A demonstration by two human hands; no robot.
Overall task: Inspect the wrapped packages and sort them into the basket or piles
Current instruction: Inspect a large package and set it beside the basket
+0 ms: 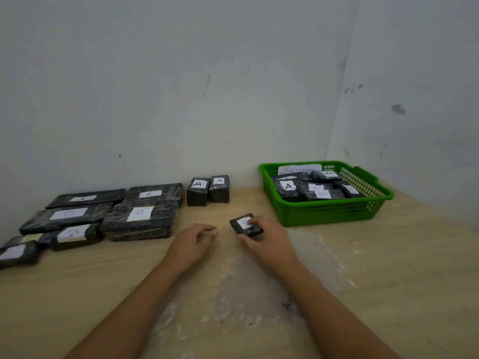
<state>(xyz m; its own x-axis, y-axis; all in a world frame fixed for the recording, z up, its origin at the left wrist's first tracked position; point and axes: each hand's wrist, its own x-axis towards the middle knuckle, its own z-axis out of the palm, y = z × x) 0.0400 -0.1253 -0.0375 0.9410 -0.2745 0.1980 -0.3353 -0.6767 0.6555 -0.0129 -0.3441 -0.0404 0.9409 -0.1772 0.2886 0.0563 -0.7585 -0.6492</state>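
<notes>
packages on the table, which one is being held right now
The small package in front of the green basket; the right hand grips it, fingers on its label. All others lie untouched.

i see open wooden table (388, 281) in front of and between both forearms, and a clear strip of tabletop running back to the wall between the two upright a-labelled blocks (208, 190) and the green basket (329, 211). the basket's walls block the far right, and it is crowded with wrapped packages. the left side is walled in by flat black packages marked b (140, 221), packed close together, some stacked. the small package (246, 225) under my right hand (264, 238) sits just beside the basket's near left corner. my left hand (194, 240) lies between that package and the b pile.
</notes>
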